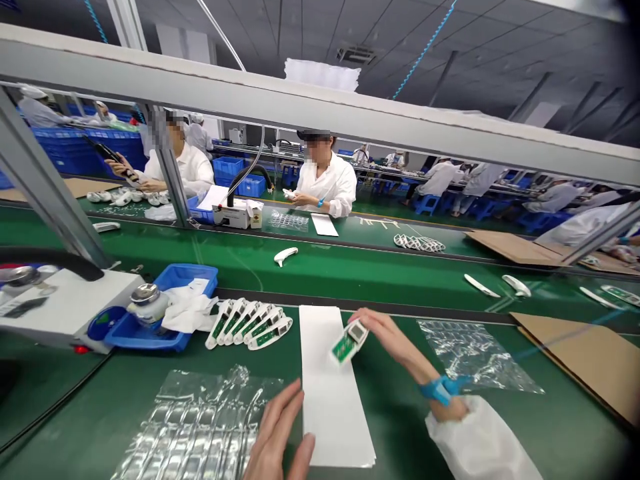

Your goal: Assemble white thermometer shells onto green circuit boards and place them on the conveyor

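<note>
A white plastic housing with a green circuit board (pixel 345 347) is tilted in my right hand (pixel 383 330), which grips it by its upper end. It is above a long stack of white paper (pixel 330 407). A blue band (pixel 443 388) circles my right wrist. My left hand (pixel 280 440) is low in the view, fingers apart and holding nothing, beside the paper's left edge. To its left lies a clear plastic sheet with rows of pockets (pixel 195 427). Several similar white housings with green boards (pixel 247 323) are lined up left of the paper's far end.
A blue tray (pixel 150 340) holds a metal-capped bottle and white wipes, beside a white boxy device (pixel 55 307). Clear plastic (pixel 475 353) and cardboard (pixel 580 353) lie at right. White parts (pixel 286 256) sit on the green belt. A co-worker (pixel 327 177) faces me across it.
</note>
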Motion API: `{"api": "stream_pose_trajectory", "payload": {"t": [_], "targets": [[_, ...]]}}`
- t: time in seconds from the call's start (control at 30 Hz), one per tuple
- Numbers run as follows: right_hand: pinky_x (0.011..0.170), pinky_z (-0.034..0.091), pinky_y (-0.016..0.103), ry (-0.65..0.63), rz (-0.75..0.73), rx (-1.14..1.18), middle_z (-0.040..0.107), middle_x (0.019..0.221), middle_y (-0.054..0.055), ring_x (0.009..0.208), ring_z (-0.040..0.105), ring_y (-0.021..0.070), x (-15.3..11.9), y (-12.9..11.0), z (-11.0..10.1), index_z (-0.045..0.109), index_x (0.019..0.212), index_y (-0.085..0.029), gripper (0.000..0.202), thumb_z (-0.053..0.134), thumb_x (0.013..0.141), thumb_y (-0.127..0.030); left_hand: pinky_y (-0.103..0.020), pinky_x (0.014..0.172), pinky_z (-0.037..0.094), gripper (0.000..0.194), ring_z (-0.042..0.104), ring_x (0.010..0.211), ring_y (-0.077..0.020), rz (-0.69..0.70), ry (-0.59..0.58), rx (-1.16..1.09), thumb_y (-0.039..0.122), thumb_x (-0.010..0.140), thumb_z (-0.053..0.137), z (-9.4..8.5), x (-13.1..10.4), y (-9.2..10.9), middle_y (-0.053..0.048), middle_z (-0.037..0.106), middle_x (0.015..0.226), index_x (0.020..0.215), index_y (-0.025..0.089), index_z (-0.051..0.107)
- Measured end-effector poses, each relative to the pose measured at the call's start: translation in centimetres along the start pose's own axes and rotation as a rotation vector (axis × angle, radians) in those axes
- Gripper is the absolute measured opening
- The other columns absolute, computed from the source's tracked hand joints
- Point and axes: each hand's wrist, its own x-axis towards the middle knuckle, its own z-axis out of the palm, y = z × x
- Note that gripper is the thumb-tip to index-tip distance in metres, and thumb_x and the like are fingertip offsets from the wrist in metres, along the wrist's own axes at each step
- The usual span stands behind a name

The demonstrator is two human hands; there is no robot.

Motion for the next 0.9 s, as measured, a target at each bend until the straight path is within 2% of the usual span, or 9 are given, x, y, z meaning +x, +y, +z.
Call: {"api": "stream_pose_trajectory", "payload": {"t": [0.07, 0.1, 0.17, 0.23, 0.37, 0.5, 0.6, 0.73, 0.9], "targets": [[0.081, 0.047, 0.032, -0.186, -0.089, 0.061, 0.064, 0.089, 0.005, 0.084, 0.06, 0.0204, -2.9, -3.6, 2.9, 0.07, 0.091, -0.019, 0.046, 0.042, 0.092, -0.056, -0.048, 0.107, 0.038, 0.062, 0.038, 0.135, -0.0324, -0.115, -0.086, -0.167, 0.059, 0.087, 0.046, -0.5, 0.0, 1.5, -0.012, 0.041, 0.148, 0.14, 0.027, 0.043], [0.082, 0.046, 0.033, -0.299, -0.151, 0.109, 0.062, 0.089, 0.005, 0.085, 0.059, 0.0197, -4.2, -5.2, 4.2, 0.07, 0.094, -0.019, 0.044, 0.04, 0.095, -0.052, -0.046, 0.104, 0.041, 0.071, 0.044, 0.129, -0.0328, -0.154, -0.18, -0.292, 0.061, 0.084, 0.052, -0.7, 0.0, 2.2, -0.016, 0.043, 0.146, 0.143, 0.024, 0.038], [0.083, 0.044, 0.033, -0.414, -0.232, 0.193, 0.06, 0.09, 0.005, 0.086, 0.057, 0.019, -6.1, -7.7, 6.5, 0.068, 0.098, -0.02, 0.039, 0.039, 0.098, -0.046, -0.041, 0.09, 0.05, 0.078, 0.064, 0.099, -0.027, -0.205, -0.396, -0.549, 0.061, 0.079, 0.059, -0.9, -0.2, 3.1, -0.019, 0.058, 0.125, 0.141, 0.018, 0.038], [0.085, 0.043, 0.033, -0.356, -0.251, 0.241, 0.059, 0.097, 0.006, 0.092, 0.055, 0.0198, -7.4, -8.8, 8.4, 0.065, 0.103, -0.02, 0.032, 0.043, 0.098, -0.043, -0.033, 0.068, 0.053, 0.067, 0.061, 0.064, -0.0155, -0.257, -0.472, -0.699, 0.06, 0.08, 0.059, -0.8, -0.6, 3.4, -0.01, 0.065, 0.096, 0.129, 0.015, 0.047], [0.082, 0.041, 0.031, -0.062, -0.132, 0.264, 0.057, 0.095, 0.005, 0.09, 0.054, 0.0195, -8.9, -8.7, 11.3, 0.06, 0.097, -0.021, 0.023, 0.046, 0.097, -0.04, -0.025, 0.052, 0.045, 0.062, 0.048, 0.056, -0.0106, -0.288, -0.244, -0.671, 0.062, 0.082, 0.054, -0.7, -1.7, 2.9, -0.001, 0.053, 0.082, 0.122, 0.017, 0.045], [0.073, 0.041, 0.03, -0.11, -0.014, 0.291, 0.055, 0.08, 0.001, 0.077, 0.052, 0.0177, -10.3, -8.9, 13.5, 0.055, 0.084, -0.02, 0.026, 0.046, 0.096, -0.042, -0.027, 0.055, 0.045, 0.063, 0.049, 0.058, -0.0139, -0.289, -0.15, -0.484, 0.06, 0.088, 0.044, -1.0, -2.6, 1.9, 0.001, 0.052, 0.078, 0.135, 0.02, 0.033], [0.073, 0.04, 0.03, -0.093, -0.016, 0.159, 0.054, 0.079, 0.0, 0.077, 0.051, 0.0179, -11.0, -9.6, 14.4, 0.049, 0.08, -0.021, 0.023, 0.047, 0.096, -0.038, -0.029, 0.06, 0.046, 0.059, 0.054, 0.064, -0.0186, -0.287, -0.073, -0.337, 0.057, 0.091, 0.039, -1.4, -3.1, 1.7, -0.002, 0.056, 0.075, 0.137, 0.02, 0.035], [0.074, 0.039, 0.032, -0.057, -0.052, -0.076, 0.053, 0.082, 0.001, 0.081, 0.047, 0.0192, -11.0, -10.1, 15.0, 0.046, 0.079, -0.022, 0.021, 0.041, 0.098, -0.031, -0.034, 0.079, 0.048, 0.054, 0.061, 0.089, -0.0259, -0.252, 0.005, -0.255, 0.053, 0.092, 0.039, -1.6, -3.5, 1.8, -0.011, 0.065, 0.096, 0.135, 0.02, 0.041], [0.071, 0.038, 0.033, -0.023, -0.169, -0.121, 0.05, 0.079, 0.001, 0.077, 0.045, 0.0192, -11.4, -11.1, 16.4, 0.041, 0.078, -0.022, 0.024, 0.033, 0.101, -0.026, -0.038, 0.094, 0.044, 0.053, 0.057, 0.11, -0.0282, -0.216, 0.032, -0.266, 0.049, 0.092, 0.04, -2.2, -3.7, 1.7, -0.016, 0.062, 0.119, 0.136, 0.02, 0.041]]}}
